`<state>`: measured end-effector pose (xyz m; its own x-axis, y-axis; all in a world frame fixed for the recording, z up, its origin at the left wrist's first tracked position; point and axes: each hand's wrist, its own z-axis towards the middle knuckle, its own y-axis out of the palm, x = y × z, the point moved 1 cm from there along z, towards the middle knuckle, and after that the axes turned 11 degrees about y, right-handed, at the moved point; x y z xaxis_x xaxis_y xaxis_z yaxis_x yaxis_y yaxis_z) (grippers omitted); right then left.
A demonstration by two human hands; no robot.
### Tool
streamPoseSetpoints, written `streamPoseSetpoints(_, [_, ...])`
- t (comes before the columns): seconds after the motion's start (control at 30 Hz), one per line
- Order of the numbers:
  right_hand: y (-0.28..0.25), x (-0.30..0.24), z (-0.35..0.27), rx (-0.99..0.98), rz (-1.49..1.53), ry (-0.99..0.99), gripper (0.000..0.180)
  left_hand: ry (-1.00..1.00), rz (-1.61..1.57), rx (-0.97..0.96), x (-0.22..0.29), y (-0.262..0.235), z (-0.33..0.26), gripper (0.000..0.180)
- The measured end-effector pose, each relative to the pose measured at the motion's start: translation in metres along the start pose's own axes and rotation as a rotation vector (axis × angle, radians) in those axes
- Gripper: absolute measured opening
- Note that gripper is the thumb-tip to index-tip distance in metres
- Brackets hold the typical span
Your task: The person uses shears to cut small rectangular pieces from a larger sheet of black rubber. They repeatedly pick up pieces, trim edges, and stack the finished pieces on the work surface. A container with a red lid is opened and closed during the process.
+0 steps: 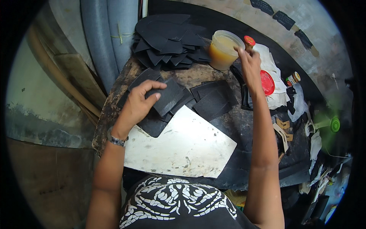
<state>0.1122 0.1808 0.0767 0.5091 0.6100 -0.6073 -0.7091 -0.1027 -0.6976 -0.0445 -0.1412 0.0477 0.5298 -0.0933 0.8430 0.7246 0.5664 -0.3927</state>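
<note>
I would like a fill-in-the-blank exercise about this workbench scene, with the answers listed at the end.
1. The left hand rests on a ____ cut piece.
2. The right hand reaches toward the tub, which holds an ____ liquid.
3. The pale metal sheet lies ____ the two forearms.
4. A watch is on the ____ wrist.

Missing words: black; amber; between; left

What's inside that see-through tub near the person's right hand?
The clear plastic tub holds a thick amber-yellow liquid. The right hand reaches to its rim, seemingly dipping something in; what it grips is hidden by the fingers.
</note>
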Motion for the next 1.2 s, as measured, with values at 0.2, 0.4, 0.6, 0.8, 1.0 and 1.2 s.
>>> streamPoseSetpoints(0.2, [0.027,-0.012,0.084,-0.189,-0.478,0.139,0.079,0.132,0.604,0.004,0.012,0.013,-0.020,0.026])
streamPoseSetpoints(0.4, [0.003,-0.032,0.076,-0.020,-0.360,-0.015,0.076,0.348,0.567,-0.168,0.010,0.080,0.014,0.033])
streamPoseSetpoints(0.6, [-0.030,-0.018,0.004,-0.225,-0.471,0.009,0.049,0.294,0.554,-0.278,-0.011,0.145,0.039,0.054])
streamPoseSetpoints(0.8, [-0.016,0.024,-0.097,-0.485,0.429,-0.009,0.065,0.132,0.043,-0.131,-0.005,0.136,0.047,0.067])
streamPoseSetpoints(1.0, [-0.026,0.061,-0.137,-0.149,-0.078,0.016,0.062,-0.196,-0.533,-0.224,0.005,0.080,0.041,0.054])
streamPoseSetpoints(1.2, [-0.029,0.009,-0.173,-0.504,0.859,0.370,0.082,-0.267,-0.710,-0.047,0.017,0.076,0.010,0.044])
